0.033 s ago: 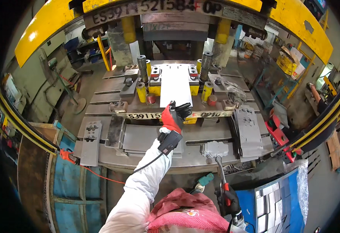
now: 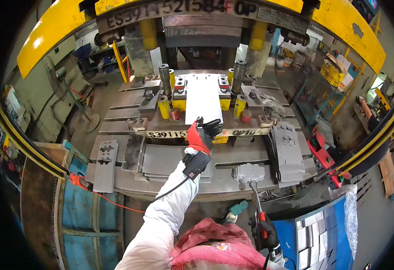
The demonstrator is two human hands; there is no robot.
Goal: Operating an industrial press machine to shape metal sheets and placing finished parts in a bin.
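Observation:
My left hand (image 2: 202,134), in a red and black glove, is closed on the near edge of a bright flat metal sheet (image 2: 203,101). The far end of this sheet rests on the lower die (image 2: 226,92) of a press; glare washes out its surface. Low on the right, my right hand (image 2: 267,231) in a black glove is wrapped round long-handled tongs (image 2: 259,206) with a red grip. The tips of the tongs reach the front edge of a small stack of cut metal pieces (image 2: 248,172). Whether they touch it I cannot tell.
Flat sheets (image 2: 163,159) lie stacked beside my left forearm. Punched plates (image 2: 289,155) are piled on the right, with another pile of punched plates (image 2: 105,166) far left. Guide posts (image 2: 238,76) flank the die. A blue bin (image 2: 313,238) stands low right.

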